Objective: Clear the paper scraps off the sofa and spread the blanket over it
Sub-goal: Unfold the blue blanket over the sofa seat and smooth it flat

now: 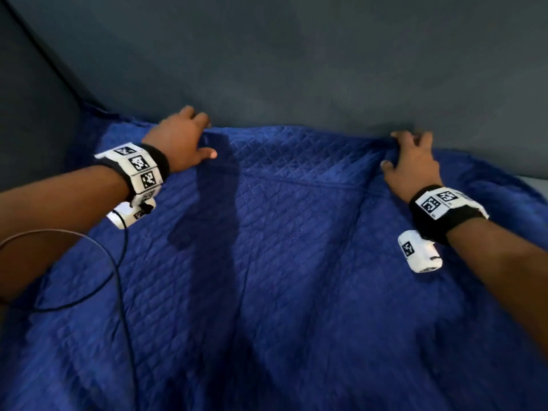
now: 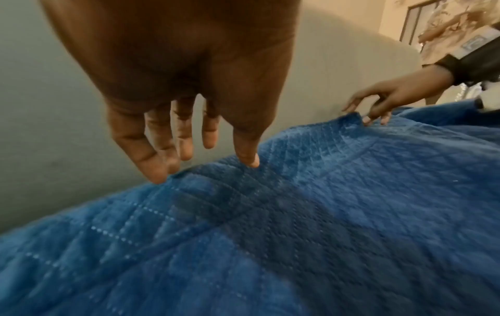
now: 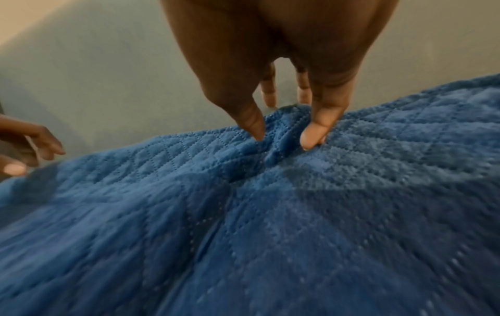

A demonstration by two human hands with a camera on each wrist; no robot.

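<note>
Blanket (image 1: 281,247) looks soft, quilted, floppy; I'd grip its far edge. My left hand (image 1: 181,140) rests fingers straight; right hand (image 1: 415,161) pinches a fold against sofa (image 1: 296,69).

The blanket (image 1: 281,262) is seen as soft blue cloth, quilted in a diamond pattern with dotted stitch lines, matt and a bit fuzzy up close, kinda fleece-like. The sofa (image 1: 296,69) is covered in plain grey-blue fabric, smooth and matt, no sheen to be found. The wristbands (image 1: 444,215) are made of black cloth with white tags, printed in black, apparently plastic or card. A thin black cable (image 1: 118,277), rubbery-looking, is laid across the quilting.
</note>
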